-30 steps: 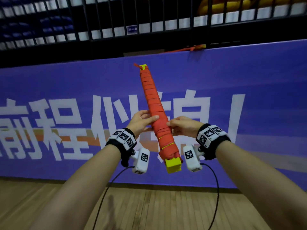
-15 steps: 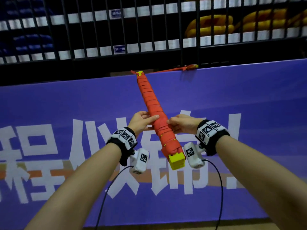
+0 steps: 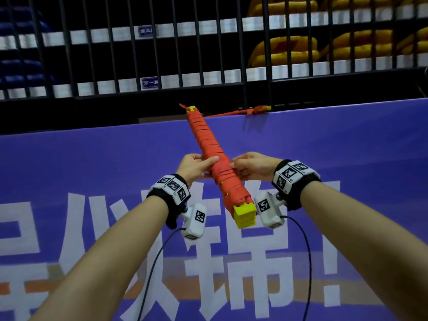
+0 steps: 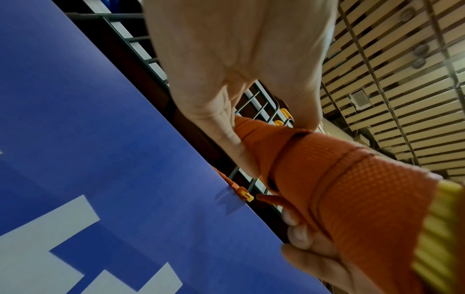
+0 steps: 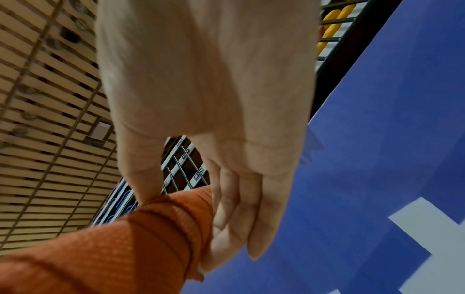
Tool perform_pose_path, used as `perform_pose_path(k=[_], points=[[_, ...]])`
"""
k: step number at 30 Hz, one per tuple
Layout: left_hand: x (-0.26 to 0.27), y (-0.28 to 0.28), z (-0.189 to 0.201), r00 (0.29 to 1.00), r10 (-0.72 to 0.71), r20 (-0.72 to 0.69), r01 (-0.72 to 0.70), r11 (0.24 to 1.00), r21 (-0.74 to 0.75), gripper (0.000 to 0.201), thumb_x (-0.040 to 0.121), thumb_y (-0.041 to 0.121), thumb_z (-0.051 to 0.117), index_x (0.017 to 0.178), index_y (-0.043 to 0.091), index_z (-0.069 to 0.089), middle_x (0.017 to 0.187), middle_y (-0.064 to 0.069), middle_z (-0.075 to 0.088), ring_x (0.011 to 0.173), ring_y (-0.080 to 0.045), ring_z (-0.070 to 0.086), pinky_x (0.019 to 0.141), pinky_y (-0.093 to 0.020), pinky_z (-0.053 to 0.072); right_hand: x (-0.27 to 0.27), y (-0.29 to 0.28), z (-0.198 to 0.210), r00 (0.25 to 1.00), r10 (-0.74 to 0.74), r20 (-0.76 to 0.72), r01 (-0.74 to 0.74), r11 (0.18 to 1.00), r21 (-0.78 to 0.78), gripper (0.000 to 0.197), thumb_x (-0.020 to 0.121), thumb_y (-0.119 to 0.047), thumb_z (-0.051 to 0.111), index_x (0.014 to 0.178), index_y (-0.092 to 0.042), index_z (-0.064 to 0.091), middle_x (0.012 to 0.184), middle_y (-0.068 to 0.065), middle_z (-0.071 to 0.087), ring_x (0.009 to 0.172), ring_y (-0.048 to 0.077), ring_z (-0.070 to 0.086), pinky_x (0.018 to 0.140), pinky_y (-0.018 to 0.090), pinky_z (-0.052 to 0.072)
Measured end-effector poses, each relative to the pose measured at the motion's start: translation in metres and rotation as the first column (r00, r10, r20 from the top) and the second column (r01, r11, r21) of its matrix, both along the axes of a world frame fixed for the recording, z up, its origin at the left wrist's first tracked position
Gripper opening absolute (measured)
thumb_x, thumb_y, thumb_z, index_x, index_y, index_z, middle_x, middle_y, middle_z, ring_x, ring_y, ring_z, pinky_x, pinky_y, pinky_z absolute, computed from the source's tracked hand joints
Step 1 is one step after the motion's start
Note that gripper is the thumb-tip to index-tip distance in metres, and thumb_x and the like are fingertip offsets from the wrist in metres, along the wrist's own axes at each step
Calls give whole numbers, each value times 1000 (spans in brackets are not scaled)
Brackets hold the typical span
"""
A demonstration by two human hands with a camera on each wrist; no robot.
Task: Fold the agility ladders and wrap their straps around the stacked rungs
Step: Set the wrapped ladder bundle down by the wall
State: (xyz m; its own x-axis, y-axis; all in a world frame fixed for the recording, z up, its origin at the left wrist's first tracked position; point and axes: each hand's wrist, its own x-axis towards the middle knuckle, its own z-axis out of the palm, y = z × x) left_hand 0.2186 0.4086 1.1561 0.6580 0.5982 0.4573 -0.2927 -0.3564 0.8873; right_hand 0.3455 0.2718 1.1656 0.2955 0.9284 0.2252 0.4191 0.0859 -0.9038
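A long bundle of stacked yellow rungs wrapped in orange strap, the folded ladder (image 3: 212,148), points up and away from me in the head view; its bare yellow end (image 3: 245,215) faces me. My left hand (image 3: 196,166) grips it from the left, thumb lying across the top. My right hand (image 3: 251,167) pinches it from the right, just opposite. In the left wrist view the left hand (image 4: 239,127) has thumb and fingers on the orange strap wrap (image 4: 352,189). In the right wrist view the right hand (image 5: 201,199) holds the wrap (image 5: 141,234).
A blue padded banner (image 3: 347,147) with white characters fills the front. Another orange and yellow ladder (image 3: 252,110) lies on its top edge. Behind it rise black railings (image 3: 176,42) and rows of blue and yellow seats (image 3: 284,49).
My view has tilted upward, so the wooden floor has dropped out of sight. Both hands keep their hold on the bundle, which has risen toward the banner's top edge.
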Motion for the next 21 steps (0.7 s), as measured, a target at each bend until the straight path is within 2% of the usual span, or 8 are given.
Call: perform_pose_path(k=[2, 4, 7, 9, 12, 16, 19, 21], points=[[19, 6, 11, 1000, 9, 17, -10, 1000, 11, 39, 87, 10, 67, 116, -13, 55, 98, -17, 63, 70, -13, 63, 51, -20, 53, 19, 9, 12, 999, -26, -39, 28, 999, 47, 7, 96, -7, 49, 102, -11, 51, 81, 14, 52, 68, 21, 55, 59, 23, 55], [41, 14, 22, 998, 30, 51, -30, 1000, 5, 41, 86, 9, 68, 119, -8, 51, 95, -15, 62, 69, -14, 62, 49, -21, 53, 40, 19, 21, 998, -33, -52, 37, 996, 77, 14, 95, -4, 49, 102, -16, 47, 73, 12, 47, 59, 17, 52, 53, 24, 53], [74, 28, 36, 994, 49, 99, -50, 999, -1, 48, 84, 6, 70, 118, 12, 35, 84, -12, 57, 67, -16, 61, 47, -23, 54, 73, 31, 36, 1000, 8, -19, -7, 998, 67, 18, 96, -4, 47, 103, -20, 44, 72, 10, 42, 62, 18, 43, 53, 23, 52], [97, 38, 42, 993, 37, 114, -41, 999, 34, 47, 85, 5, 69, 114, 17, 33, 84, -16, 58, 64, -17, 62, 48, -25, 54, 95, 40, 47, 1000, 16, 10, -16, 998, 63, 19, 97, -4, 46, 107, -20, 43, 73, 9, 44, 63, 18, 44, 55, 23, 53], [124, 55, 49, 988, 48, 146, -56, 997, 47, 44, 85, 6, 69, 113, 17, 37, 91, -20, 57, 70, -22, 61, 49, -25, 55, 122, 59, 59, 998, 19, 53, -22, 998, 51, 19, 98, -7, 47, 108, -22, 43, 73, 9, 45, 61, 16, 47, 56, 24, 53], [153, 79, 54, 980, 56, 193, -62, 998, 27, 44, 85, 3, 68, 113, 17, 37, 85, -14, 58, 69, -23, 59, 47, -25, 54, 150, 86, 69, 991, -15, 130, 8, 999, 48, 24, 97, -11, 50, 116, -20, 41, 69, 5, 58, 57, 12, 59, 61, 26, 52], [167, 102, 63, 971, 80, 224, -89, 995, 32, 44, 85, 3, 68, 112, 17, 37, 86, -13, 58, 67, -22, 59, 47, -25, 54, 162, 105, 79, 983, 11, 184, -22, 998, 59, 33, 94, -5, 54, 122, -16, 41, 60, 0, 63, 54, 8, 61, 62, 23, 53], [174, 117, 69, 967, 91, 237, -101, 994, 29, 44, 84, 2, 69, 111, 17, 37, 94, -16, 59, 67, -21, 60, 46, -24, 53, 167, 116, 84, 971, 4, 237, -23, 997, 77, 39, 93, 0, 53, 127, -12, 41, 68, 7, 59, 56, 8, 59, 62, 20, 53]])
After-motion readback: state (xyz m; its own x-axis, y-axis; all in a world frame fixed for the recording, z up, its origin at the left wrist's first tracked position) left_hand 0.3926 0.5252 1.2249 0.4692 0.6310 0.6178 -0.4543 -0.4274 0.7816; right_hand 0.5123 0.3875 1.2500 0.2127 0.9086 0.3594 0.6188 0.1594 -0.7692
